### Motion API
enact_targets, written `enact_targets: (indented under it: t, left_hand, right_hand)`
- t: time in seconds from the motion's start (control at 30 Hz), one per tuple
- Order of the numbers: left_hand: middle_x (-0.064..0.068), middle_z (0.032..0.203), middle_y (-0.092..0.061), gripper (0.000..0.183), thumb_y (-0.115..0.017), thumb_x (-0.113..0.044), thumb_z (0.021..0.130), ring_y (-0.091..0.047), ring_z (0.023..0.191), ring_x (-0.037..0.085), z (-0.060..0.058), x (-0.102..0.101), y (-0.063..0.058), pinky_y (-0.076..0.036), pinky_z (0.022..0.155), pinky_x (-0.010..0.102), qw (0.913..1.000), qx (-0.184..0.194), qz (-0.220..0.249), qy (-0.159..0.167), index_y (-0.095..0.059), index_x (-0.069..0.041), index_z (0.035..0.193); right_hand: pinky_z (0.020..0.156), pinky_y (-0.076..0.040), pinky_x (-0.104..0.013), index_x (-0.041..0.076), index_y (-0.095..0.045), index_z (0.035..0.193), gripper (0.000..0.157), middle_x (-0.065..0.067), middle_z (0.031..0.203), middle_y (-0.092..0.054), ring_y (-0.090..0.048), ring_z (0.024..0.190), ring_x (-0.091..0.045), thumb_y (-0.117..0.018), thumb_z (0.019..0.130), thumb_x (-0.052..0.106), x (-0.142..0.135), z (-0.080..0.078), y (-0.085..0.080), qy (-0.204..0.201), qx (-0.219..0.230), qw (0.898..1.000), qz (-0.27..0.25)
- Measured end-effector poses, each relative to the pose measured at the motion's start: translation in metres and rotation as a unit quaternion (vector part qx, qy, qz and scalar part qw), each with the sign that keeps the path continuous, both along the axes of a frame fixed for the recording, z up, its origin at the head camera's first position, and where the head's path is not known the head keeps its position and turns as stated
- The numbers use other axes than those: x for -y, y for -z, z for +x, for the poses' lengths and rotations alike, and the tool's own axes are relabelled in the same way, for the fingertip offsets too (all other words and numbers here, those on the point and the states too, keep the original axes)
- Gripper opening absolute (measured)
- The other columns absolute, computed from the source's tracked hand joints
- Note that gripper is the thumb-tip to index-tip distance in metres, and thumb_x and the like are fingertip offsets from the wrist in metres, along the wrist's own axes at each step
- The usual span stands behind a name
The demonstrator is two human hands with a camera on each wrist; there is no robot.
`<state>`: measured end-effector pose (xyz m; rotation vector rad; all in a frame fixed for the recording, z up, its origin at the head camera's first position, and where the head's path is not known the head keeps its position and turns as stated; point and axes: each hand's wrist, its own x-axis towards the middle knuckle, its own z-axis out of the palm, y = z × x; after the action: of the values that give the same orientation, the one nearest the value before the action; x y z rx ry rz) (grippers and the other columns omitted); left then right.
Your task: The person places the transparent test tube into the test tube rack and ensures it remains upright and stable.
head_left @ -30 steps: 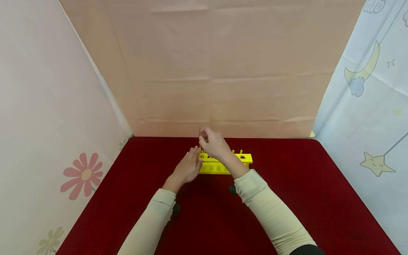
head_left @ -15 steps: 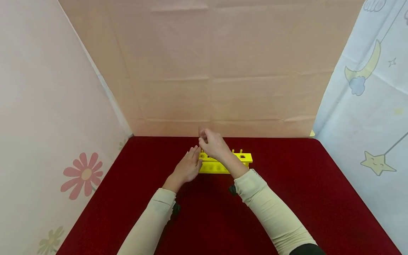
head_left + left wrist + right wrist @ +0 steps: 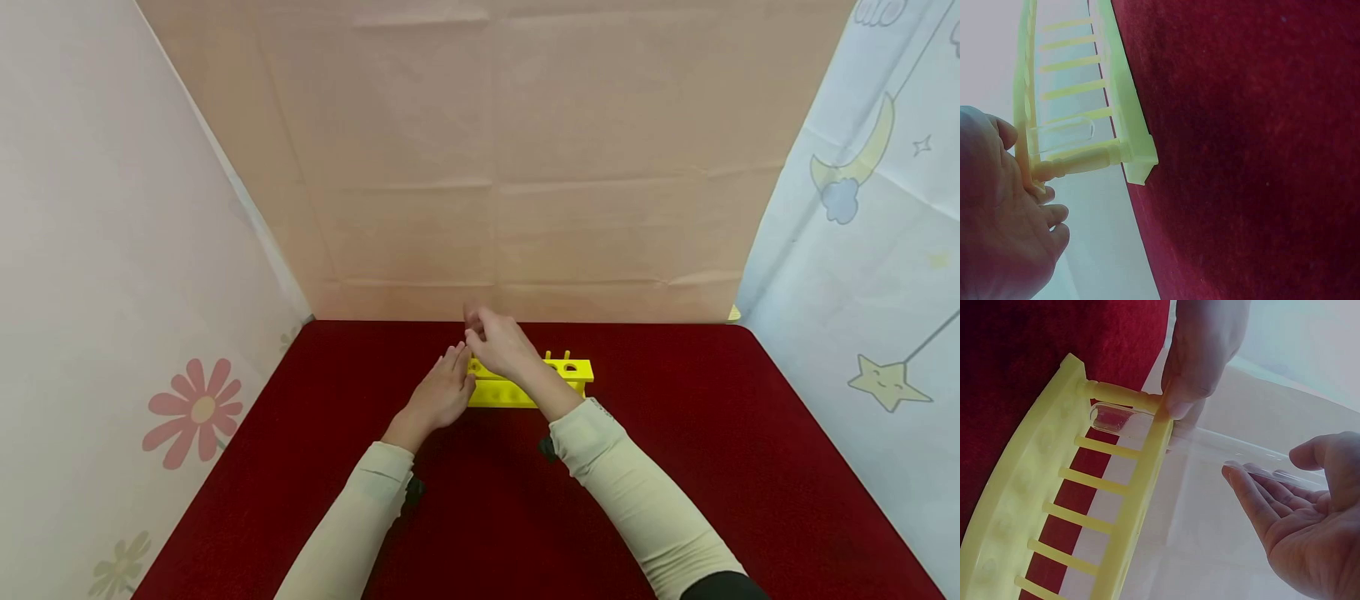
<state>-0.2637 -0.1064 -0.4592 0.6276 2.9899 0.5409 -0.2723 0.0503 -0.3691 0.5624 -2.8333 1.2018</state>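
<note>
A yellow test tube rack (image 3: 504,393) stands on the table, its left end between the thumb and fingers of my left hand (image 3: 441,392). In the left wrist view, this hand (image 3: 1004,212) grips the rack's top plate at the end post. A clear test tube (image 3: 1229,449) passes through the end hole, its rounded bottom between the plates, close to the base. My right hand (image 3: 1310,519) is around the tube's upper part, fingers mostly straight and thumb apart from them. From the head view, the right hand (image 3: 501,340) is above the rack and hides part of it.
The rack's row of thin yellow pegs (image 3: 1091,476) runs along one side. Dark red cloth covers the table (image 3: 480,517). A tan paper backdrop (image 3: 495,167) rises behind it, with patterned curtains (image 3: 885,275) at the sides.
My right hand has shifted slightly left, and its fingers have spread a little. The tube's upper end, faintly visible above the fingers before, no longer shows there. My left hand stays on the rack.
</note>
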Motion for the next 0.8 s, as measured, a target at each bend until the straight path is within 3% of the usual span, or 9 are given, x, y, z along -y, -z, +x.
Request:
enact_targets:
  t: [0.8]
  left_hand:
    - [0.011,0.17,-0.009,0.061,-0.028,-0.033,0.111,-0.009,0.157,0.031,0.0011,0.0008,-0.0006,-0.012,0.127,0.044,1.0,0.007,-0.005,0.002,-0.011,-0.006,0.163]
  right_hand:
    - [0.09,-0.058,-0.038,0.005,-0.059,0.124,0.028,-0.011,0.122,-0.069,-0.067,0.109,-0.024,-0.056,0.103,0.022,0.0023,0.0013,0.0089,0.002,-0.002,1.0,0.019]
